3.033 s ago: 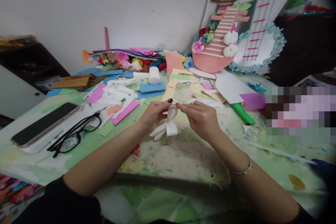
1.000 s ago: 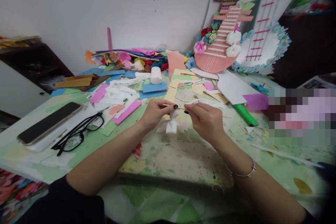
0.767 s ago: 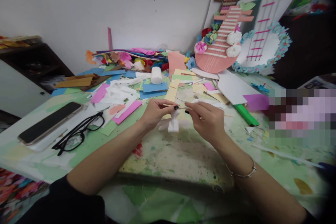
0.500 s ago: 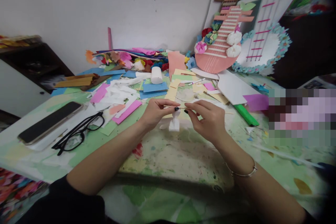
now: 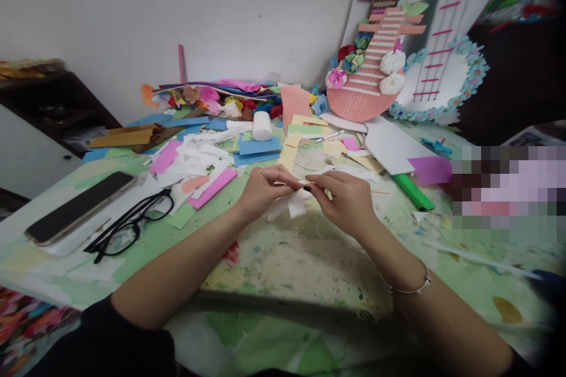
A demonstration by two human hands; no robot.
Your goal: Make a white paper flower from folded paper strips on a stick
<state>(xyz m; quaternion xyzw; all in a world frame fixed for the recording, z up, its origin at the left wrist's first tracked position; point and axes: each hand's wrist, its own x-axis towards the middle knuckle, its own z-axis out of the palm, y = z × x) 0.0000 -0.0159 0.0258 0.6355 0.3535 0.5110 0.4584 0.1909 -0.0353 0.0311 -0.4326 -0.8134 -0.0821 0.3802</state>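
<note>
My left hand [image 5: 264, 189] is closed in a pinch, its fingertips over the middle of the table. Facing it, my right hand [image 5: 347, 195] pinches too, and the fingertips of both hands nearly touch. A strip of thin white paper [image 5: 297, 206] hangs just under the fingertips. The thin stick seen between the hands earlier is mostly hidden by the fingers now. Beneath the hands lies a paint-stained board [image 5: 292, 265].
Black glasses [image 5: 132, 227] and a phone [image 5: 82, 206] lie at left. Paper scraps [image 5: 203, 153], a white roll [image 5: 262, 126] and a green roll [image 5: 413, 191] lie beyond my hands. Paper-decorated instrument shapes [image 5: 367, 88] lean at the back right. A pixelated patch covers the right edge.
My right hand has moved slightly left, bringing the fingertips closer together. The white paper strip has shifted and tilted, and the stick between the fingers is now mostly covered.
</note>
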